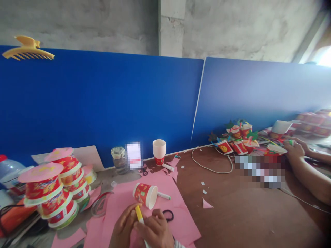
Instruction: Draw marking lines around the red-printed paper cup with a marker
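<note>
My right hand (158, 230) is closed around the white barrel of a marker with a yellow end (139, 213). Fingers of my left hand (125, 223) pinch at that yellow end. Just beyond them a red patterned paper cup (145, 195) lies on its side, its white mouth to the right. Beside it is a white marker with a green tip (163, 196). Pink paper sheets (121, 193) spread under all of these. A black ring-shaped handle (169, 215) shows next to my right hand, the rest of it hidden.
Stacked red paper bowls (42, 187) with pink tops stand at left. A glass jug (118, 160) and stacked cups (159, 151) stand near the blue partition (103, 103). Paper scraps (207, 203) and a white cable (207, 168) lie at right. A co-worker's hands (294, 151) work among decorated cups.
</note>
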